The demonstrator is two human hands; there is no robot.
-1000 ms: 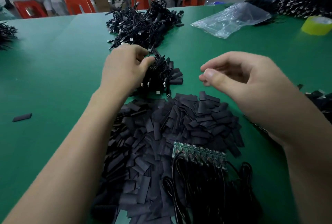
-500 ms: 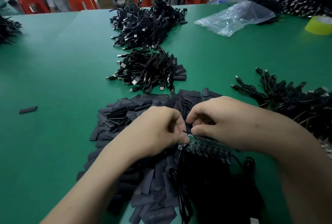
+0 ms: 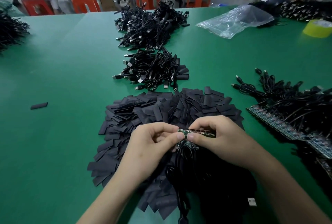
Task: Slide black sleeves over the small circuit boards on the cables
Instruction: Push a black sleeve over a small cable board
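Holding: left hand (image 3: pixel 152 143) and right hand (image 3: pixel 215 134), thumbs side by side, each pinching 1 green strip of small circuit boards (image 3: pixel 199 131) between thumb and curled fingers.
Strip location: raised just above the near part of the sleeve pile, between the 2 hands.
Attached cables (image 3: pixel 197 178): black, hanging from the strip's lower edge and lying toward the camera; 1 USB plug (image 3: pixel 251 201) showing at near right.
Black sleeves (image 3: pixel 161 108): flat pieces in 1 loose pile on the green table (image 3: pixel 71 62), under and around both hands.
Stray sleeve (image 3: pixel 39 105): 1, lying well apart at left.
Board strips at right (image 3: pixel 287 128): more green strips with black cables, beside the pile.
Cable bundle (image 3: pixel 154 69): just beyond the sleeves, USB plugs pointing left.
Far cable heap (image 3: pixel 149 24): larger, further back on the table.
Clear plastic bag (image 3: pixel 237 19): crumpled, far right; contents cannot be made out.
Cardboard box (image 3: pixel 106 1): open, on the floor among orange stools (image 3: pixel 84 4); contents not visible.
Tape roll (image 3: pixel 318 28): yellow-green, at the right edge.
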